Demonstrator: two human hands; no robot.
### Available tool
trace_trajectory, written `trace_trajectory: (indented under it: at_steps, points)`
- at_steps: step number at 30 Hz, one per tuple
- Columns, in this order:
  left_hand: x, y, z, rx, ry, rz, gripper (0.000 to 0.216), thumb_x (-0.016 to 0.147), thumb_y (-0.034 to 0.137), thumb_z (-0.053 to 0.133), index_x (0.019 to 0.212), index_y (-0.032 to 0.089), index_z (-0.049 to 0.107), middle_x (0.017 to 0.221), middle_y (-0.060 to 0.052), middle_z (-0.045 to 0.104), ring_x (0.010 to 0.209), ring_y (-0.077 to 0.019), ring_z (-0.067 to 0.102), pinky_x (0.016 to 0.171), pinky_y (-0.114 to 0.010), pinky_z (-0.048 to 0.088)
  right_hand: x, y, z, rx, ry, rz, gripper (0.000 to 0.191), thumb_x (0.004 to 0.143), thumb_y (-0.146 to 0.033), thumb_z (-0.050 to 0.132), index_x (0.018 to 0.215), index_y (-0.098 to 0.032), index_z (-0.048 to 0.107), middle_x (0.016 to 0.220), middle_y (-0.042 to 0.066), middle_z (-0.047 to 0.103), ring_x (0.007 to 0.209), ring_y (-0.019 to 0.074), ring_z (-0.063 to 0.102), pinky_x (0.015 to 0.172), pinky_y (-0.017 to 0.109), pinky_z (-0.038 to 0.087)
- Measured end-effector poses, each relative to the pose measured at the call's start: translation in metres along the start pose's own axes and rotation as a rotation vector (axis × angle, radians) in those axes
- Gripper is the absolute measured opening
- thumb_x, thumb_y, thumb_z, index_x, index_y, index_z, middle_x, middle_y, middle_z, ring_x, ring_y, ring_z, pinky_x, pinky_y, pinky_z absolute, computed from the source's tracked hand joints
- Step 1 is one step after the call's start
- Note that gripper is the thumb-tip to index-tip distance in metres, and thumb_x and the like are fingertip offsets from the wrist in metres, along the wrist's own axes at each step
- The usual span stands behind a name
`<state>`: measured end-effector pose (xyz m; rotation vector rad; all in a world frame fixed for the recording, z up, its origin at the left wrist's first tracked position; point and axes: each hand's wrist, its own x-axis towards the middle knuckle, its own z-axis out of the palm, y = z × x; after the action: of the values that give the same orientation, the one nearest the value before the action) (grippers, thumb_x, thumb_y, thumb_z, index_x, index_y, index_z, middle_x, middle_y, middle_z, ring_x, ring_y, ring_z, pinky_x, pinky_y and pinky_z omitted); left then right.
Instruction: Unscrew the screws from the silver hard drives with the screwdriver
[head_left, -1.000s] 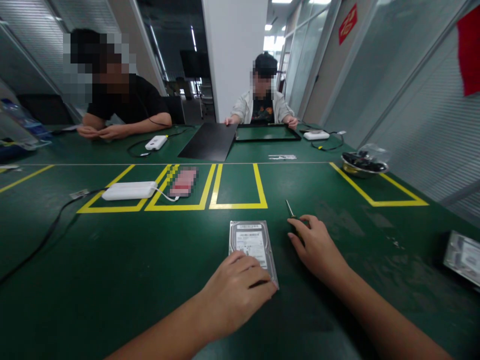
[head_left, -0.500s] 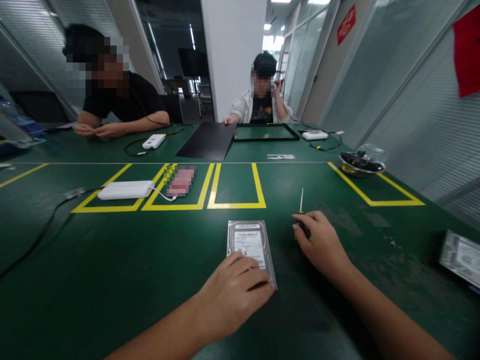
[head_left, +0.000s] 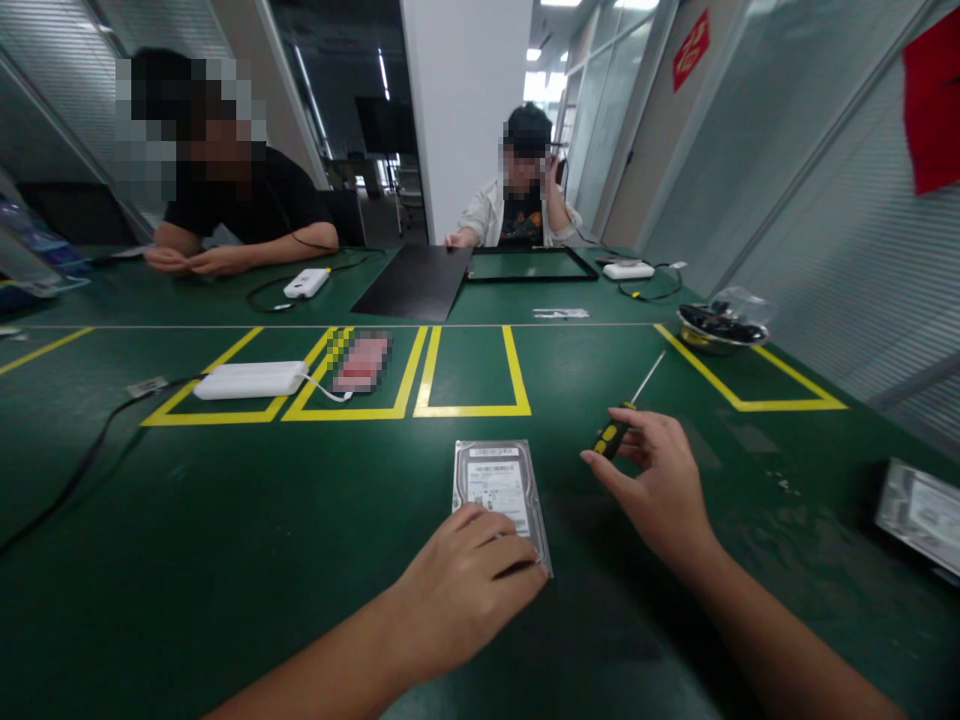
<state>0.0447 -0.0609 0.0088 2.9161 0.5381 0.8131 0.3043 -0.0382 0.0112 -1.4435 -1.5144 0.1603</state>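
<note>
A silver hard drive (head_left: pixel 495 480) with a white label lies on the green table in front of me. Across its near end rests my left hand (head_left: pixel 472 570), the fingers curled over the drive and gripping it, so that part of the label is hidden. To the right of the drive, my right hand (head_left: pixel 660 470) pinches a screwdriver (head_left: pixel 610 437) by its black and yellow handle. The screwdriver's thin metal shaft tilts up and away to the right, clear of the drive.
Another hard drive (head_left: pixel 922 515) lies at the right edge. Yellow tape frames (head_left: pixel 472 411) mark the table beyond, with a white power bank (head_left: pixel 251 380) and a pinkish phone (head_left: pixel 364 365). A metal bowl (head_left: pixel 724 335) stands at the back right. Two people sit opposite.
My right hand has turned the screwdriver, so its shaft now leans right instead of nearly straight ahead and more of the handle shows. My left hand and the hard drive have stayed put.
</note>
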Motion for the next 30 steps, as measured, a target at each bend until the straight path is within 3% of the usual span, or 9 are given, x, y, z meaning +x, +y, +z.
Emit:
trace_trajectory:
  at_steps: [5, 8, 12, 18, 22, 26, 30]
  points:
    - [0.0, 0.0, -0.001, -0.014, -0.004, 0.006, 0.013, 0.099, 0.02, 0.057, 0.109, 0.02, 0.065, 0.101, 0.0, 0.071, 0.092, -0.0175, 0.059, 0.082, -0.034, 0.041, -0.003, -0.005, 0.001, 0.135, -0.035, 0.033, 0.046, 0.084, -0.036, 0.072, 0.125, -0.021, 0.059, 0.122, 0.012, 0.052, 0.098, 0.0204, 0.063, 0.088, 0.04, 0.059]
    - [0.0, 0.0, -0.001, -0.011, -0.004, 0.007, 0.013, 0.099, 0.021, 0.057, 0.109, 0.02, 0.065, 0.1, -0.001, 0.071, 0.092, -0.0173, 0.06, 0.082, -0.034, 0.041, -0.002, -0.011, -0.001, 0.33, -0.102, 0.106, 0.047, 0.086, -0.036, 0.071, 0.128, -0.02, 0.056, 0.118, 0.012, 0.06, 0.1, 0.0208, 0.065, 0.091, 0.039, 0.058]
    - [0.0, 0.0, -0.001, -0.005, 0.003, 0.0, 0.014, 0.099, 0.021, 0.057, 0.11, 0.021, 0.066, 0.099, -0.002, 0.071, 0.092, -0.0169, 0.06, 0.081, -0.033, 0.042, -0.001, -0.019, -0.005, 0.551, -0.183, 0.201, 0.046, 0.087, -0.037, 0.071, 0.128, -0.021, 0.054, 0.128, 0.012, 0.059, 0.107, 0.022, 0.066, 0.093, 0.039, 0.059]
    - [0.001, 0.0, -0.001, -0.013, -0.003, -0.002, 0.014, 0.099, 0.02, 0.057, 0.111, 0.02, 0.065, 0.103, 0.0, 0.071, 0.093, -0.0177, 0.059, 0.081, -0.034, 0.041, 0.001, -0.025, -0.011, 0.693, -0.306, 0.194, 0.07, 0.08, -0.034, 0.077, 0.141, -0.027, 0.042, 0.133, 0.012, 0.055, 0.111, 0.0249, 0.064, 0.085, 0.038, 0.061]
    - [0.001, 0.0, -0.002, -0.008, -0.005, 0.008, 0.013, 0.1, 0.02, 0.057, 0.11, 0.02, 0.065, 0.102, 0.0, 0.071, 0.092, -0.0178, 0.059, 0.081, -0.034, 0.04, 0.0, -0.031, -0.013, 0.77, -0.279, 0.264, 0.061, 0.077, -0.027, 0.08, 0.131, -0.026, 0.052, 0.111, 0.007, 0.062, 0.088, 0.0186, 0.068, 0.07, 0.028, 0.06]
    - [0.0, 0.0, -0.002, -0.004, -0.015, 0.014, 0.014, 0.1, 0.02, 0.056, 0.112, 0.02, 0.064, 0.103, -0.001, 0.071, 0.093, -0.0183, 0.058, 0.082, -0.034, 0.04, -0.002, -0.032, -0.015, 0.795, -0.223, 0.284, 0.037, 0.091, -0.038, 0.067, 0.123, -0.023, 0.06, 0.084, 0.002, 0.061, 0.064, 0.0127, 0.061, 0.056, 0.025, 0.053]
    - [-0.001, 0.0, -0.002, 0.0, -0.027, 0.008, 0.015, 0.101, 0.02, 0.055, 0.113, 0.02, 0.064, 0.105, -0.001, 0.07, 0.095, -0.0187, 0.058, 0.084, -0.035, 0.04, -0.002, -0.028, -0.018, 0.719, -0.154, 0.179, 0.031, 0.095, -0.043, 0.062, 0.116, -0.021, 0.067, 0.08, 0.003, 0.058, 0.07, 0.0125, 0.055, 0.065, 0.026, 0.051]
